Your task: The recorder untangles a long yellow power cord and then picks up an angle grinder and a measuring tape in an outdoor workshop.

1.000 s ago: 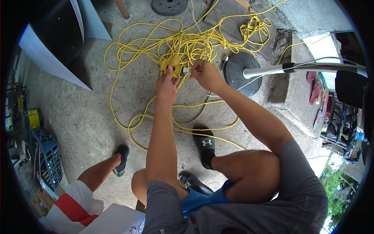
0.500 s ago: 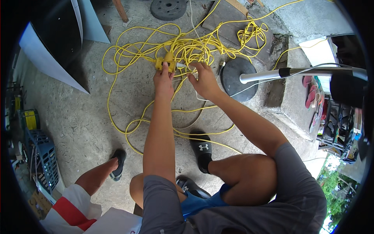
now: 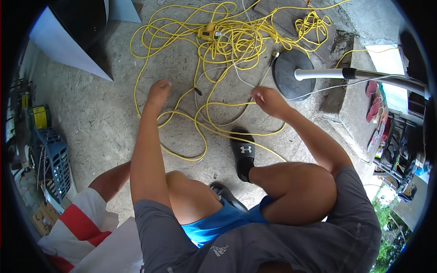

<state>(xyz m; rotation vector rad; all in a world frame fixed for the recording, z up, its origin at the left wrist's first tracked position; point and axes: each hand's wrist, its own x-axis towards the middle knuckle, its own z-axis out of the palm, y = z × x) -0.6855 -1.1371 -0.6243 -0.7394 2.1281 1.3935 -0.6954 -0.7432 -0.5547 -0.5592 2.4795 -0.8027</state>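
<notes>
A yellow outlet box [image 3: 207,32], with a white plug [image 3: 219,34] in its side, lies on a tangle of yellow extension cord [image 3: 246,38] on the concrete floor. My left hand [image 3: 159,93] hovers left of the loose cord loops, fingers curled in, nothing visible in them. My right hand [image 3: 271,101] is over a thin grey-white cable [image 3: 314,93], fingers bent and smeared by motion; whether it grips the cable is unclear. A small black cord piece [image 3: 198,91] lies between my hands. Another plug [image 3: 275,54] rests beside the round black base.
The round black base [image 3: 289,68] bears a white and metal pole [image 3: 321,73] slanting right. Slippers [image 3: 374,107] line a concrete ledge on the right. A blue plastic basket [image 3: 52,157] stands at left, near another person's leg [image 3: 111,179]. White and black panels [image 3: 73,50] lean at upper left.
Both my hands have come back toward me and moved apart. My left hand let go of the yellow outlet box, now lying on the cord pile. My view has shifted slightly.
</notes>
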